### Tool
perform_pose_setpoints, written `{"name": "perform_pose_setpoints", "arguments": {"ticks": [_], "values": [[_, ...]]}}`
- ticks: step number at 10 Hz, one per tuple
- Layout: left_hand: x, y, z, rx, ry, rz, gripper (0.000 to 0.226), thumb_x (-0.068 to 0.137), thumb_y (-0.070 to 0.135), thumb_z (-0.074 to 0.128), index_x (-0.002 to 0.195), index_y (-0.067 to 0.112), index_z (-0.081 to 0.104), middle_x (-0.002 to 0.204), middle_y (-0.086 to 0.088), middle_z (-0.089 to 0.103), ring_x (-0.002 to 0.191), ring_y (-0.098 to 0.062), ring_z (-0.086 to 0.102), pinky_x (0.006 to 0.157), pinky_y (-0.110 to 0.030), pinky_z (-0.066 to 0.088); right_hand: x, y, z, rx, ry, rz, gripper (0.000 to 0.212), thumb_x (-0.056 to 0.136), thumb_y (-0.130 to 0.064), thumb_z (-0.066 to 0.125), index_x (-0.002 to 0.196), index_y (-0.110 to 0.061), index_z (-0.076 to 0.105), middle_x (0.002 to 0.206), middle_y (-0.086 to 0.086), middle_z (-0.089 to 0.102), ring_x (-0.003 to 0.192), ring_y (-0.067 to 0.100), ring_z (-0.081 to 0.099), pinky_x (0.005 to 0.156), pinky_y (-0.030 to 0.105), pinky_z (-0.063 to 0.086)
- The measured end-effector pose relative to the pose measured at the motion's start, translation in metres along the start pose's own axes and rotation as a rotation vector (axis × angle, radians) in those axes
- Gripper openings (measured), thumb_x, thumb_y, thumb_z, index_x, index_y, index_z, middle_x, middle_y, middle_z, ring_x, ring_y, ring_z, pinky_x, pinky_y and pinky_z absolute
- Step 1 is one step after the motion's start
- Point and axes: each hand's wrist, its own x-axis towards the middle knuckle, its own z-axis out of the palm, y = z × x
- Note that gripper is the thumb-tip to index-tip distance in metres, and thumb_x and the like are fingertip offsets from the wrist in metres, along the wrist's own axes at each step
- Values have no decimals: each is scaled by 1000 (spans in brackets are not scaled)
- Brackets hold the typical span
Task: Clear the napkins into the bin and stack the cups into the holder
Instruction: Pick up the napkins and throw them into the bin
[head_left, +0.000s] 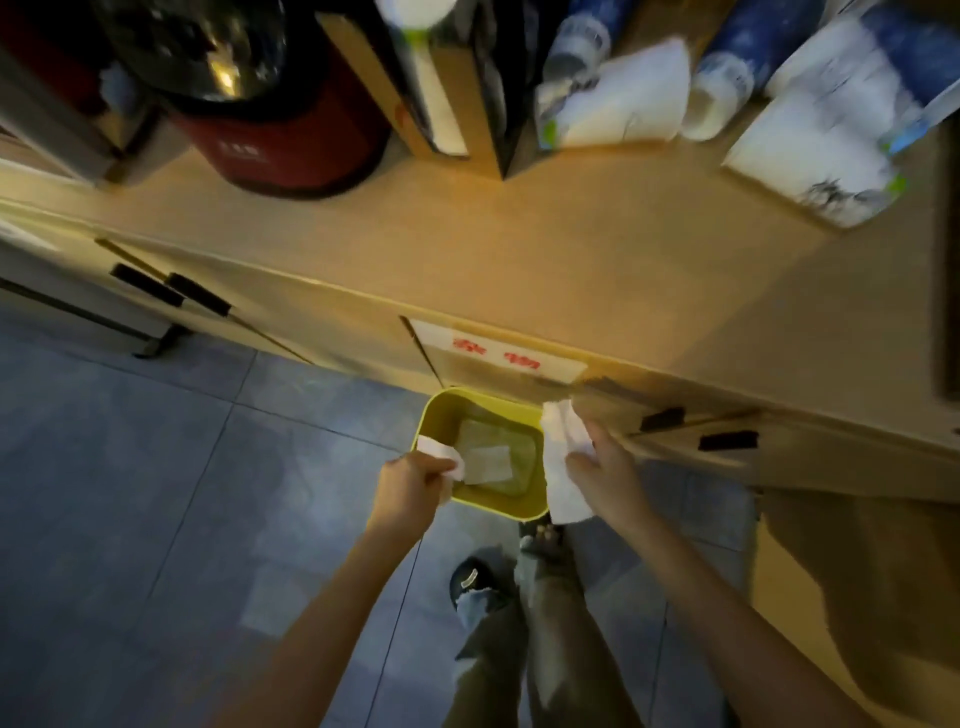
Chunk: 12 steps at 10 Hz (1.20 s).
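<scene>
A yellow bin (441, 410) stands on the floor against the counter front, and a white napkin (488, 465) lies inside it. My left hand (410, 486) grips a small white napkin (441, 451) over the bin's left rim. My right hand (602, 467) holds a larger white napkin (561, 467) hanging over the bin's right rim. Several white paper cups (618, 101) lie tipped on the counter at the back right; a second group of cups (821, 150) lies further right. No cup holder can be made out.
A red and black round appliance (270, 104) stands at the back left of the wooden counter (519, 249). Cardboard boxes (441, 78) stand beside it. Cabinet doors with black handles (727, 440) face me. My legs and shoes (478, 577) stand on grey floor tiles.
</scene>
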Motion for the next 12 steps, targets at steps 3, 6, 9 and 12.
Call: {"name": "perform_pose_setpoints", "arguments": {"ticks": [3, 6, 9, 12], "values": [[90, -82, 87, 61, -189, -71, 43, 83, 0, 54, 125, 8, 55, 132, -17, 55, 119, -30, 52, 96, -24, 37, 95, 120, 98, 31, -66, 287, 26, 86, -1, 48, 101, -7, 68, 97, 9, 61, 93, 26, 54, 72, 26, 39], [207, -149, 202, 157, -206, -26, 35, 90, 2, 43, 123, 11, 54, 124, -16, 60, 113, -28, 58, 98, -34, 46, 198, 222, 180, -137, -230, 318, 31, 93, -14, 46, 120, -1, 54, 127, 22, 54, 120, 35, 49, 99, 37, 40], [247, -162, 231, 265, -432, -18, 44, 96, 16, 37, 139, 7, 28, 144, -18, 38, 131, -29, 38, 107, -33, 30, 230, 251, 200, -332, -281, 272, 48, 93, -9, 45, 139, -6, 33, 144, 19, 38, 129, 33, 41, 96, 33, 40], [195, -116, 169, 181, -314, -82, 47, 93, 29, 42, 137, 17, 35, 133, -16, 54, 118, -32, 53, 102, -43, 43, 169, 160, 154, -503, -157, -29, 26, 96, -18, 39, 105, -7, 61, 108, 19, 64, 97, 30, 60, 74, 38, 47]]}}
